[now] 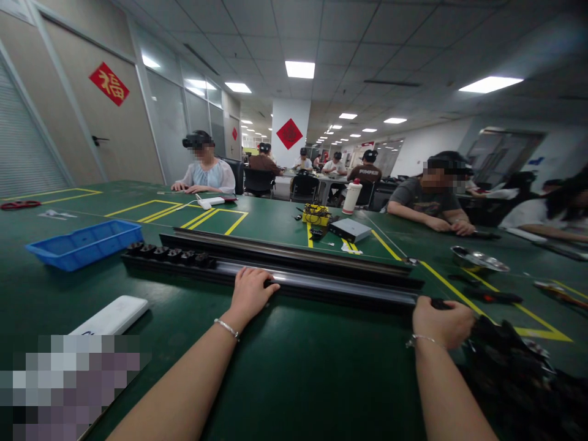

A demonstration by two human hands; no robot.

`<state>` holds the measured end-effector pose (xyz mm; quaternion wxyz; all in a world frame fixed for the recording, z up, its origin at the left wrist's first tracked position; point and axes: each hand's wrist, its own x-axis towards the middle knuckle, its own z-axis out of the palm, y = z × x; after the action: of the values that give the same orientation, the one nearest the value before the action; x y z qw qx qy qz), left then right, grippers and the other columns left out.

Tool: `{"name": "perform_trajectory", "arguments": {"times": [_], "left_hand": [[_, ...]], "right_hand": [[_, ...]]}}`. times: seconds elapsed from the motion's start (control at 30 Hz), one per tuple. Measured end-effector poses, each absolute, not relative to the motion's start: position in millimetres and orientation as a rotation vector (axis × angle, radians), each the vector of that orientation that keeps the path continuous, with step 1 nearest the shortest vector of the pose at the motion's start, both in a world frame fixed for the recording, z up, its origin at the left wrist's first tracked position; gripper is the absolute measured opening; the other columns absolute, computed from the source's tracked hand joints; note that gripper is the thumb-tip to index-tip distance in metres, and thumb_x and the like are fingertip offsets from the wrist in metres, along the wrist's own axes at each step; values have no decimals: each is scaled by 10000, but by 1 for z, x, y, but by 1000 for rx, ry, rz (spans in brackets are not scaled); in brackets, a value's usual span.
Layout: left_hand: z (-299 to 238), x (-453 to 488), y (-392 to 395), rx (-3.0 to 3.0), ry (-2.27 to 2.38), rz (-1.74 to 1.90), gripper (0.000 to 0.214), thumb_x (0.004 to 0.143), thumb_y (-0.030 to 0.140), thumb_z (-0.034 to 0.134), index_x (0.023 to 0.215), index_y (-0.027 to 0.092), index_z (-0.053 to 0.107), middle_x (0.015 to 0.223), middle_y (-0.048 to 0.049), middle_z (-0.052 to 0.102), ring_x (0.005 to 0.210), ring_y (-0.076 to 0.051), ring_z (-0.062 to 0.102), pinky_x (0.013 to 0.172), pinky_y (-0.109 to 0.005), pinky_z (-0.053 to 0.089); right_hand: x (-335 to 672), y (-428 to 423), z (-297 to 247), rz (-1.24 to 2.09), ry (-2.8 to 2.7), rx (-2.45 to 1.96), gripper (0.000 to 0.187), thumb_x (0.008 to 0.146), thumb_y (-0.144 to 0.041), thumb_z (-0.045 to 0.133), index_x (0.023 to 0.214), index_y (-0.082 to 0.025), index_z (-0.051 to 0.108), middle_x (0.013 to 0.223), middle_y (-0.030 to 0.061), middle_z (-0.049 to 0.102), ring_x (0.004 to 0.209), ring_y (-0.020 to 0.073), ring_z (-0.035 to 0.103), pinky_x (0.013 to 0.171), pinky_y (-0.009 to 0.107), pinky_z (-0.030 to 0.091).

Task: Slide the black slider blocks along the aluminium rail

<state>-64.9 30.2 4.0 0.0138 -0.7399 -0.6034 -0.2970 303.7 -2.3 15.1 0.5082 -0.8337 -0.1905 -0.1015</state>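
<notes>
The left hand (250,295) grasps the near black rail (335,288); the right hand (443,324) pinches what seems a small black part (440,304) at the rail's right end.

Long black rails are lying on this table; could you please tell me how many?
2: the nearer rail has the left hand on it and the right hand at its right end; the farther rail, partly hidden, lies just behind.
</notes>
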Motion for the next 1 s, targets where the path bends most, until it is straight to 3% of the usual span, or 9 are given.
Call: {"name": "perform_trajectory", "arguments": {"times": [0.23,0.5,0.77,0.87,1.0], "left_hand": [[6,-70,33,-2232,-1911,-1057,194,861,379,500,869,266,658,1054,-15,665,1074,-236,514,957,-415,356],[7,-89,36,-1635,-2135,-1171,244,799,244,490,996,228,635,1314,-90,486,1298,-303,317,1075,-508,224],[3,-105,44,-1445,-2319,-1242,317,773,242,494,1065,180,600,1332,-127,444,1286,-314,325,1033,-481,306],[3,-109,46,-1373,-2393,-1214,319,763,247,512,1059,181,613,1300,-113,488,1245,-297,370,1013,-458,328],[4,-114,46,-1410,-2466,-1120,257,782,283,505,977,205,654,1228,-94,551,1187,-303,404,965,-455,357]], "right_hand": [[306,-4,15,-229,-601,-2160,390,698,-365,522,1058,-245,611,1135,132,568,1069,343,494,850,480,432],[314,-11,22,-67,-663,-2290,417,692,-408,513,1062,-263,641,1149,125,571,1069,351,509,848,499,440],[326,-21,19,176,-821,-2428,712,640,-373,561,1328,-221,461,1283,235,457,1077,433,519,790,561,442],[328,-21,12,115,-843,-2469,686,682,-362,512,1349,-230,425,1298,247,442,1114,454,485,789,610,414],[333,-20,4,-47,-857,-2468,547,722,-318,461,1260,-236,521,1261,241,486,1152,463,437,796,651,371]]}}
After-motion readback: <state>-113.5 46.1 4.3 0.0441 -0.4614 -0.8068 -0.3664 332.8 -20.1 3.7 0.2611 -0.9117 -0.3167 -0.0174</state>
